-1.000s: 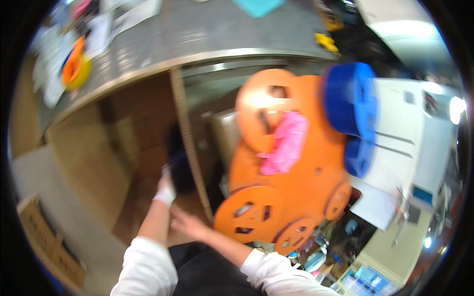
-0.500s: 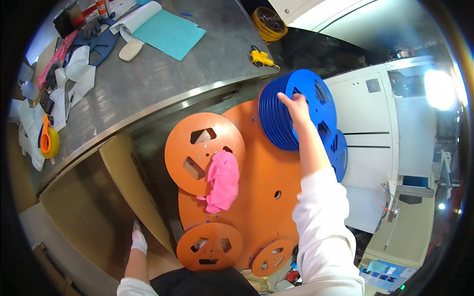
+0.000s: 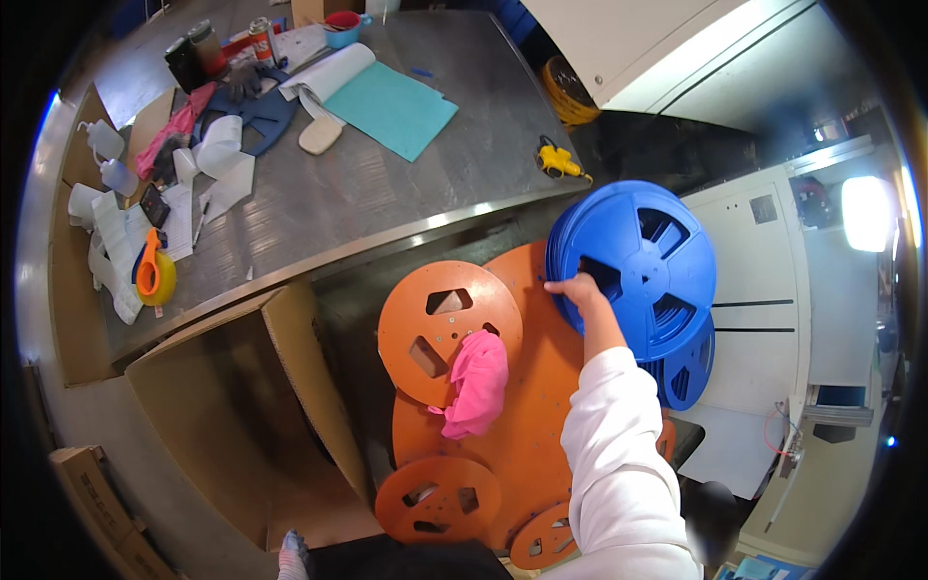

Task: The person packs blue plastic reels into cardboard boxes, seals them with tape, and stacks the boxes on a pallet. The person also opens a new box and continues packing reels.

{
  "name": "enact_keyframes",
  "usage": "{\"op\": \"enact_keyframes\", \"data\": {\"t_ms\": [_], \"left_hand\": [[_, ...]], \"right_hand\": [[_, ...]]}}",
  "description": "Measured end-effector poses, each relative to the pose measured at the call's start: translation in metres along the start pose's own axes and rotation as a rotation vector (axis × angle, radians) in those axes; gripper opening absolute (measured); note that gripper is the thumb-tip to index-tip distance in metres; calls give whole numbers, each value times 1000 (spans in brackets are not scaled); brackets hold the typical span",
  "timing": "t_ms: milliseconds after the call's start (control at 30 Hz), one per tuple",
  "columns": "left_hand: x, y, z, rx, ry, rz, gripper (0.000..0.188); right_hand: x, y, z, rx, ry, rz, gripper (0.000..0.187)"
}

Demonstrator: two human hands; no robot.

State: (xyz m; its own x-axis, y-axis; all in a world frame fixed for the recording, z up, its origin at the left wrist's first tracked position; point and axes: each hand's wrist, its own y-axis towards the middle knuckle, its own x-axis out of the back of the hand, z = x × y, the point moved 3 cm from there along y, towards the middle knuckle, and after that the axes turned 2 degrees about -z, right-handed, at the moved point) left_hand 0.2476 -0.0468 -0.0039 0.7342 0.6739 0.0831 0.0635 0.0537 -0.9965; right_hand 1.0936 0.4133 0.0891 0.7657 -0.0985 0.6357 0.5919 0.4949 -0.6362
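Observation:
Blue plastic reels form a stack at the right, its round face with cut-out windows turned up toward me. My right hand grips the stack at its left side, thumb on the outer rim and fingers reaching into a window. More blue reels sit just behind and below it. Under the stack spreads a large orange disc. My left hand barely shows at the bottom edge, near the open cardboard box; its fingers are too cut off to read.
Smaller orange discs stand around the large one, and a pink cloth lies over one. A metal table holds a teal sheet, a tape dispenser and a yellow tool. White cabinets stand right.
My right hand has tilted the blue stack, so its flat face shows more fully. My left hand has drawn back from the box flap toward the bottom edge. The whole view has shifted.

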Motion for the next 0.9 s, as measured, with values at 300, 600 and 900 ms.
{"op": "enact_keyframes", "data": {"t_ms": [300, 600, 900], "left_hand": [[1, -23, -14, 335, -2600, -129, 34], [37, -103, 63, 87, -2487, -561, 30], [164, -208, 115, -547, -2218, -769, 48]], "right_hand": [[-22, -104, -38, 303, -441, -192, 59], [75, -380, 25, 330, 658, 297, 28], [-28, -654, -32, 458, 1602, 493, 34]]}}
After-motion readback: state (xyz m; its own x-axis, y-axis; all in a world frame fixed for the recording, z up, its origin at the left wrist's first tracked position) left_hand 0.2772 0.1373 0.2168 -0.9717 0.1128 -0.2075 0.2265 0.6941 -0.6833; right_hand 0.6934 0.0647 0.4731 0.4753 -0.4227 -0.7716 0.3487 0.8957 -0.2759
